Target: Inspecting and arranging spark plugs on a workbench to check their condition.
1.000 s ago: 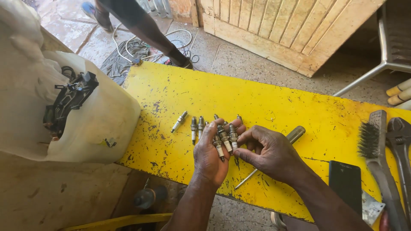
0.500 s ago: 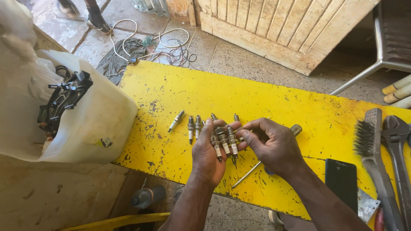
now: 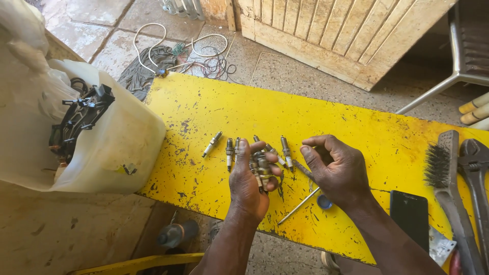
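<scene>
My left hand (image 3: 249, 178) is closed around a bundle of spark plugs (image 3: 261, 165), held just above a yellow bench (image 3: 356, 122). Close to its right, my right hand (image 3: 338, 170) has its fingers curled and holds nothing that I can see. Under that hand lie a thin metal rod (image 3: 298, 206) and a small blue cap (image 3: 324, 202). More spark plugs rest on the bench: one (image 3: 212, 144) apart at the left, one (image 3: 229, 154) beside my left thumb, one (image 3: 287, 152) between my hands.
A wire brush (image 3: 451, 175) and a large wrench (image 3: 476, 170) lie at the bench's right end, with a black phone (image 3: 412, 216) nearer me. A cut white plastic jug (image 3: 117, 147) holding black parts stands at the left. Cables (image 3: 204, 56) and a rag lie on the floor beyond.
My right hand has let go of the plug bundle and drawn a little to the right. The person walking at the top of the view has gone out of sight.
</scene>
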